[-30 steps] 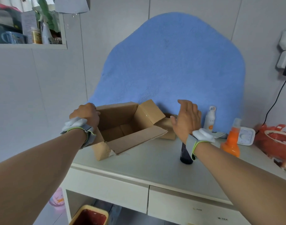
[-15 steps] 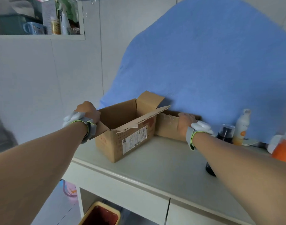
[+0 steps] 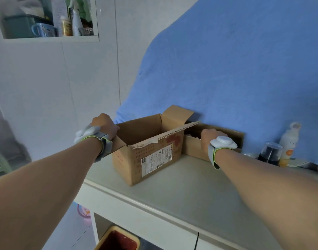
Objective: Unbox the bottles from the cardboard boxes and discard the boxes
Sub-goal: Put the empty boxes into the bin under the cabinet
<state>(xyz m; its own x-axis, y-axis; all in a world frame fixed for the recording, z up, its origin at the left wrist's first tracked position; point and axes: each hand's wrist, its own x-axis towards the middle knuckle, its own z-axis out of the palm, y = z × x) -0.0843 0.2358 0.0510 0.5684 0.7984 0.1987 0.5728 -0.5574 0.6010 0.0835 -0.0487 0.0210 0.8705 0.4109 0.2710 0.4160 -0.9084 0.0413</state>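
Note:
An open cardboard box (image 3: pixel 151 159) with a white shipping label stands at the left end of the white counter (image 3: pixel 181 188), its flaps up. My left hand (image 3: pixel 105 126) grips its left flap. Behind it to the right lies a smaller cardboard box (image 3: pixel 192 147); my right hand (image 3: pixel 209 137) curls over its near rim, fingers hidden inside. A dark bottle (image 3: pixel 270 153) with a clear cap and a white bottle (image 3: pixel 288 143) with an orange mark stand at the right.
A blue towel (image 3: pixel 236 69) hangs against the wall behind the counter. A yellow bin (image 3: pixel 116 239) with a red inside sits on the floor below the counter's left end. A wall niche (image 3: pixel 46 18) at upper left holds cups and containers. Drawers run under the countertop.
The big box has been turned so its labelled side faces me. My right hand went down from above the counter onto the smaller box's rim. The view swung left.

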